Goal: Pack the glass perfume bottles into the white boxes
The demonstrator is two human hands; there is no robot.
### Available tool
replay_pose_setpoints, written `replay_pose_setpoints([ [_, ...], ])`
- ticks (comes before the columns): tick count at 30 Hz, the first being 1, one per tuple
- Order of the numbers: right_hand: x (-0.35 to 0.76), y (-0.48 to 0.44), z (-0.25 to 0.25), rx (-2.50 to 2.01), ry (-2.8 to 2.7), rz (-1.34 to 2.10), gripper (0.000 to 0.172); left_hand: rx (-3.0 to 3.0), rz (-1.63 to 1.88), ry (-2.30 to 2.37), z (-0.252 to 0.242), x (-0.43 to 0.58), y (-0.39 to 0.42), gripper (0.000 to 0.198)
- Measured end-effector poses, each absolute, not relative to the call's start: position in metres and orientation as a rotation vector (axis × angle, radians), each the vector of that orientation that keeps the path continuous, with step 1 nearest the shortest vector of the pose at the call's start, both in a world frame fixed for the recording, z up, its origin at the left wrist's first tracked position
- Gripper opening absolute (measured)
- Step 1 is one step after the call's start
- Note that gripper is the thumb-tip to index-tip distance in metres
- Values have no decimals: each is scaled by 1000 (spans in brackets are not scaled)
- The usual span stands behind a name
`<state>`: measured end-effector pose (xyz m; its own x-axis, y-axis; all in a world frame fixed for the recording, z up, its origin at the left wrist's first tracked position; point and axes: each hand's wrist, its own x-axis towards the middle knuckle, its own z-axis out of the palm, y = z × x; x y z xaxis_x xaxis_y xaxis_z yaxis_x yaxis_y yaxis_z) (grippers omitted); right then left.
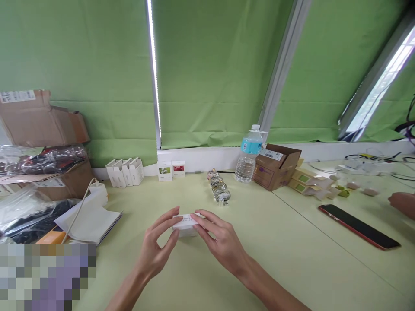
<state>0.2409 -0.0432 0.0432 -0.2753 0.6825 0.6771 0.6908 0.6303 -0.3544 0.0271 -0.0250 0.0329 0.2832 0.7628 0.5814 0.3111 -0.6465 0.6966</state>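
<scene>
**Two hands holding a small white box over a pale bench**

A person's left hand [155,246] and right hand [220,242] met over a pale yellow bench [275,268], both gripping one small white box [185,222]. The box was held just above the bench, in front of the person. Each hand pinched an end of it with the fingertips, fingers loosely curled, palms open. The box appeared shut, with no flap visibly lifted, so the handling looked to be at an early stage. Nothing had been taken out of it that could be seen.

A line of grey print ran across the top of the box, too small to read. Farther back stood a row of white cartons [126,172] and two little picture boxes [171,169], one green and one red. Near them were a line of clear glass pieces [219,189] and a water bottle [249,156] with a blue label, its wording illegible. A brown cardboard box [275,167] carried a white shipping label, also unreadable. To the right lay a dark phone [358,226]. Another person's hand [402,203] showed at the far right edge. Green blinds [210,65] hung behind everything.
</scene>
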Motion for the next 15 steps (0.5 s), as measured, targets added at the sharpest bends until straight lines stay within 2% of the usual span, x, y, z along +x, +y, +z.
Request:
replay_pose_setpoints([
  [5, 241, -42, 41, -1069, -2021, -51, 33, 2121, 1435, 1028, 29, 35, -21, 23],
  [15, 241, -45, 43, -1291, -2195, -249, 40, 2373, 1451, 1078, 13, 31, -15, 35],
])
